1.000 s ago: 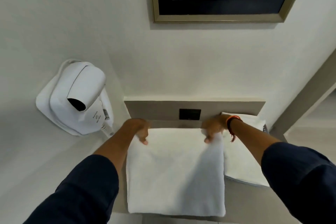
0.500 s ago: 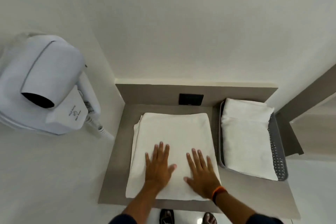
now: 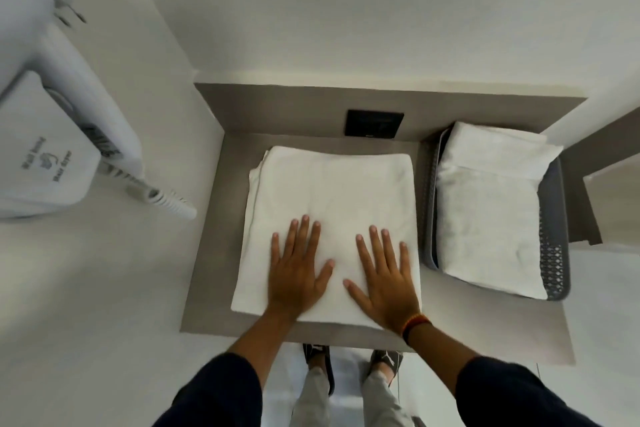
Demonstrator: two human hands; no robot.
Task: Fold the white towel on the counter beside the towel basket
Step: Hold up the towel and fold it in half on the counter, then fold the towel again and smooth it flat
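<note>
The white towel (image 3: 332, 204) lies folded into a thick rectangle on the grey tabletop (image 3: 207, 253), just left of the grey basket (image 3: 554, 253), which holds another folded towel (image 3: 485, 211). Both hands rest flat on the near half of the towel, palms down: the left hand (image 3: 298, 274) and the right hand (image 3: 384, 281) side by side, thumbs pointing toward each other. Neither has a grip on anything; all fingers are spread and extended. The right wrist wears an orange band (image 3: 415, 322). A white wall hair dryer (image 3: 52, 135) hangs at left.
</note>
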